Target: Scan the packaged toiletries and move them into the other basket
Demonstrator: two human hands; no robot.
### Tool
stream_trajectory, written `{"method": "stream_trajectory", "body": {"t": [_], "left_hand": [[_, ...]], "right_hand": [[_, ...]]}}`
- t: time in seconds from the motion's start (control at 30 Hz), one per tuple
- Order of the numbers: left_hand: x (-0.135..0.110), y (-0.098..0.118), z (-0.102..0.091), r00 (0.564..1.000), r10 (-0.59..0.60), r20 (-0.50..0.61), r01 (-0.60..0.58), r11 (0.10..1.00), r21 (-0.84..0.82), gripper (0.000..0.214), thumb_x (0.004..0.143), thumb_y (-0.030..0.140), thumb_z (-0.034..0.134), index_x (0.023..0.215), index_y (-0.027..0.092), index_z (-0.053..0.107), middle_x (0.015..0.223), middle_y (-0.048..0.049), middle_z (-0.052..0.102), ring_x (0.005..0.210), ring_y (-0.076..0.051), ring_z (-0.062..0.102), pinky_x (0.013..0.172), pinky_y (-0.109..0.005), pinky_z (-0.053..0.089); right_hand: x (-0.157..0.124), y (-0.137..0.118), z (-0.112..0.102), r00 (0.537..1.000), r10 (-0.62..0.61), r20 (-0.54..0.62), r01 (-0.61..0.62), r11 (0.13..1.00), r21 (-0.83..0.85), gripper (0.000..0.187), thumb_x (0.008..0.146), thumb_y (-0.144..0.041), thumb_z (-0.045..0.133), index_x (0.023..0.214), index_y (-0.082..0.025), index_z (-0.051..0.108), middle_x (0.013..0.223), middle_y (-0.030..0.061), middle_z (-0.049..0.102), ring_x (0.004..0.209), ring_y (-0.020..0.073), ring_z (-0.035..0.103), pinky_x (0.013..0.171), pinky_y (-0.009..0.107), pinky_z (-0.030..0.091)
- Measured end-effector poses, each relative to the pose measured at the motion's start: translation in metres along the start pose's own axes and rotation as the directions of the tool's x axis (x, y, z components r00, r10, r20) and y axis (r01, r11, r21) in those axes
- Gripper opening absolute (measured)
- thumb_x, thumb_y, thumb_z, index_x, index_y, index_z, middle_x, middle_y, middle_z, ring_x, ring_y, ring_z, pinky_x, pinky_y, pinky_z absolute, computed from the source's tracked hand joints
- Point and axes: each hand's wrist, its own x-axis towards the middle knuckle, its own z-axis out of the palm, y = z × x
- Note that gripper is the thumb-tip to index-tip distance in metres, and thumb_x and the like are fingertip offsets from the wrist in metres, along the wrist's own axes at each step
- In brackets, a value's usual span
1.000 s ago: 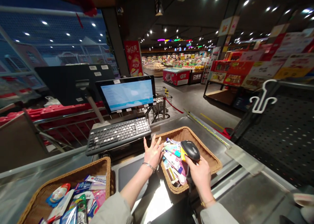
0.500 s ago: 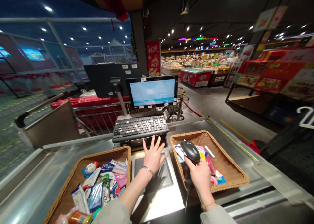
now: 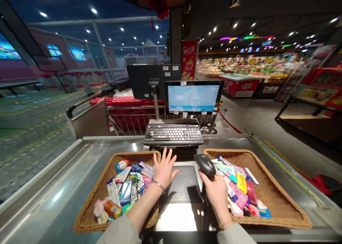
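Observation:
I stand at a steel checkout counter [image 3: 66,172]. My right hand [image 3: 217,191] grips a black handheld barcode scanner [image 3: 205,164], its head held over the gap between the dark scan plate [image 3: 184,181] and the right wicker basket [image 3: 278,201]. My left hand [image 3: 163,168] is open with fingers spread, hovering over the right rim of the left wicker basket [image 3: 91,204], which holds several small packaged goods [image 3: 125,187]. The right basket also holds several small packets [image 3: 237,190].
A black keyboard [image 3: 173,134] and a lit register screen [image 3: 193,98] stand behind the scan plate, with a second monitor's back [image 3: 149,81] to the left. Red shopping carts [image 3: 128,112] sit beyond. Store aisles and a freezer [image 3: 240,83] lie at the right.
My view has swung left, so both baskets now sit evenly. My left hand has moved from the right basket across the scan plate to the left basket's rim. The scanner stays in my right hand.

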Motion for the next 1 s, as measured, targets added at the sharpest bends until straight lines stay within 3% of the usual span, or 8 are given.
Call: {"method": "stream_trajectory", "body": {"t": [0.5,0.77,1.0], "left_hand": [[-0.065,-0.093,-0.019,0.957,-0.264,0.121,0.243,0.956,0.167,0.050,0.089,0.050,0.051,0.133,0.028,0.054,0.154,-0.0086,0.036,0.145,-0.034,0.023,0.112,-0.072,-0.001],[-0.095,-0.116,-0.014,0.932,-0.325,0.162,0.294,0.937,0.187,0.044,0.089,0.044,0.050,0.130,0.027,0.058,0.151,-0.0099,0.041,0.144,-0.037,0.025,0.110,-0.074,-0.002],[-0.112,-0.127,-0.003,0.917,-0.323,0.234,0.278,0.938,0.206,0.049,0.083,0.049,0.059,0.127,0.028,0.058,0.151,-0.0110,0.041,0.145,-0.039,0.021,0.108,-0.076,-0.002]], "right_hand": [[-0.023,-0.014,0.049,0.989,0.001,0.148,0.009,0.998,-0.067,0.047,0.066,-0.060,0.063,0.086,-0.019,0.075,0.102,0.0122,0.071,0.090,0.0291,0.065,0.081,0.037,0.047],[-0.033,-0.022,0.059,0.978,0.003,0.207,0.014,0.996,-0.083,0.045,0.065,-0.058,0.064,0.084,-0.019,0.076,0.103,0.0127,0.071,0.093,0.0298,0.063,0.082,0.038,0.047],[-0.038,-0.023,0.063,0.972,-0.008,0.236,0.027,0.997,-0.077,0.045,0.065,-0.058,0.063,0.083,-0.018,0.076,0.104,0.0136,0.071,0.095,0.0310,0.063,0.082,0.038,0.047]]}}
